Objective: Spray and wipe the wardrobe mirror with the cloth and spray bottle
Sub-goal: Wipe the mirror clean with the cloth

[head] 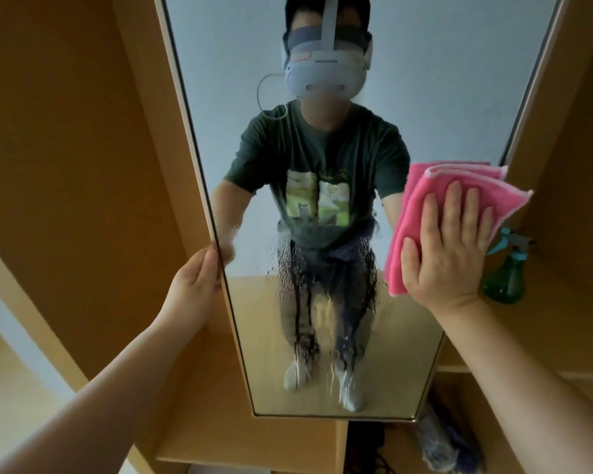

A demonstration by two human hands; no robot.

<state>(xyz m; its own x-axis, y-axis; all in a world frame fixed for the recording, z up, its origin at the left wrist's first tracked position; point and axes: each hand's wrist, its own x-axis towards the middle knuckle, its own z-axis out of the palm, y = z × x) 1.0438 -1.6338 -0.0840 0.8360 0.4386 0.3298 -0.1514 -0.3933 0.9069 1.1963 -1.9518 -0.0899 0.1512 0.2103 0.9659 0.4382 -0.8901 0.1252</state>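
Right hand flat, fingers spread, pressing folded pink cloth against mirror near its right edge. Left hand grips mirror's left edge. Green spray bottle stands on wardrobe shelf just right. Spray streaks run down the glass.

Left hand: forearm reaching up and forward, fingers curled round the mirror edge with the thumb on the near side. Right hand: arm extended, palm flat and fingers spread slightly, pointing up, pressed against the pink cloth, which sticks out beyond the fingertips and thumb.
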